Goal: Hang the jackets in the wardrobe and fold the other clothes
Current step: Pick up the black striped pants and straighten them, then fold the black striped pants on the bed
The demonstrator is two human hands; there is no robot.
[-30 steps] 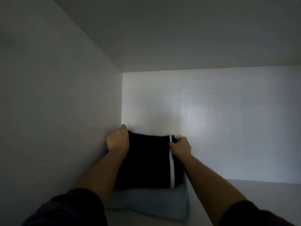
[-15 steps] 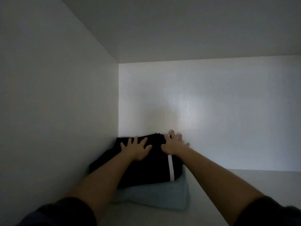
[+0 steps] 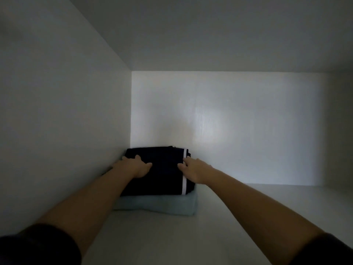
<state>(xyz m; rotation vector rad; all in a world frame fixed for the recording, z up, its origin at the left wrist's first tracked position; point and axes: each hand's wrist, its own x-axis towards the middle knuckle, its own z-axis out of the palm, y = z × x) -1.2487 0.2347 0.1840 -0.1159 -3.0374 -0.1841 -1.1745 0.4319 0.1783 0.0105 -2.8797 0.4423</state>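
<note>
A folded black garment with a white stripe lies on top of a folded pale blue garment in the back left corner of a white wardrobe shelf. My left hand rests flat on the black garment's left part, fingers spread. My right hand lies on its right part over the white stripe, fingers fairly straight. Both forearms reach in from the bottom of the view.
The wardrobe's left side wall stands right beside the stack. The back panel is just behind it, and the shelf's top board is overhead. Bare shelf stretches to the right of the stack.
A second ago both hands gripped the black garment's far edge, pushing it against the back. They opened, flattened on top, and have now slid back toward me along the garment.
</note>
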